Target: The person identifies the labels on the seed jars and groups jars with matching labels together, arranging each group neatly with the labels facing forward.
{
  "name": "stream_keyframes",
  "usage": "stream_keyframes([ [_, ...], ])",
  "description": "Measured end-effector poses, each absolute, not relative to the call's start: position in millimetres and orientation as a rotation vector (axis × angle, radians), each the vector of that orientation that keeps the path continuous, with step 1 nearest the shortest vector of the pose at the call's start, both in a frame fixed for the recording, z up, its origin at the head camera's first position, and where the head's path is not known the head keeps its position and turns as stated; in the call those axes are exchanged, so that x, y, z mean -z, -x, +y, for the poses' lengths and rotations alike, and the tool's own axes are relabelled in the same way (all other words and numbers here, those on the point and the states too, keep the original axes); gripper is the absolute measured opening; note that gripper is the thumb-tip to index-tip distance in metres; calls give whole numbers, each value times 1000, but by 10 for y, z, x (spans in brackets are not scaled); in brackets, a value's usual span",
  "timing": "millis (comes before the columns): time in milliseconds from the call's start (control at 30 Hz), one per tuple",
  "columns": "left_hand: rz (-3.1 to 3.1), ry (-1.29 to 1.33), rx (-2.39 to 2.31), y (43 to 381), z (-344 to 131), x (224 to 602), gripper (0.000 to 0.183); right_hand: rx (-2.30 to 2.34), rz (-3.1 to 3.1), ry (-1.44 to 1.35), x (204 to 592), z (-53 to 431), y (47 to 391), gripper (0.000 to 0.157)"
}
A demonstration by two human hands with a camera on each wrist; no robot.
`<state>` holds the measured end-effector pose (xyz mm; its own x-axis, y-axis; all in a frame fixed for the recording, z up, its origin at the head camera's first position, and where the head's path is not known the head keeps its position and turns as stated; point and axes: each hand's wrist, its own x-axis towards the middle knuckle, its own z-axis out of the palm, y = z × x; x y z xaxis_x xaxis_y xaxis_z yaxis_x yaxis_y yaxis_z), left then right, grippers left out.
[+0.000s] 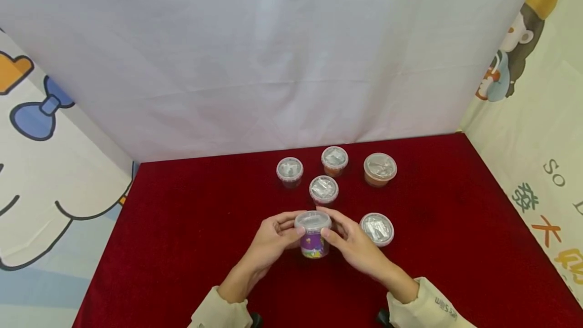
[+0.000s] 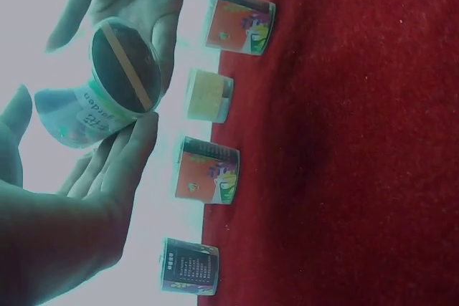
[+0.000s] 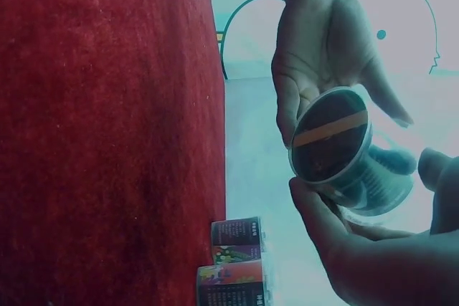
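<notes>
Both hands hold a small purple-labelled plastic tub [image 1: 314,246] with a translucent lid [image 1: 312,219]. My left hand [image 1: 267,243] grips its left side, thumb in front and fingers behind. From the other side my right hand [image 1: 357,246] grips it the same way, its thumb near the rim. In the wrist views the tub is raised above the table, and its dark base [image 2: 118,69] shows a tan strip across it. Just beyond the right hand stands a silver-topped tub [image 1: 377,230], and another tub [image 1: 324,189] is behind the held one.
Farther back on the red cloth-covered table [image 1: 191,216] stand a dark tub [image 1: 290,171], an orange-based tub [image 1: 334,160] and a wider orange tub [image 1: 380,168]. A pale curtain [image 1: 273,65] hangs behind, with printed cloths at both sides.
</notes>
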<state>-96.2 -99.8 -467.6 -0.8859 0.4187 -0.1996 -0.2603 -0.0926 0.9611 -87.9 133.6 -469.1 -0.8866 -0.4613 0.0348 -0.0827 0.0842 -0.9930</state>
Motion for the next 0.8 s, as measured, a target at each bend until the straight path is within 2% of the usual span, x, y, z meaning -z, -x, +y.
stream_keyframes([
  [333,1866,-42,-2033,924,-894,4633,52,1859,2152,475,4663,1280,850,53],
  [800,1666,-235,-1982,954,-960,4691,56,1936,2043,451,4616,1349,853,50],
])
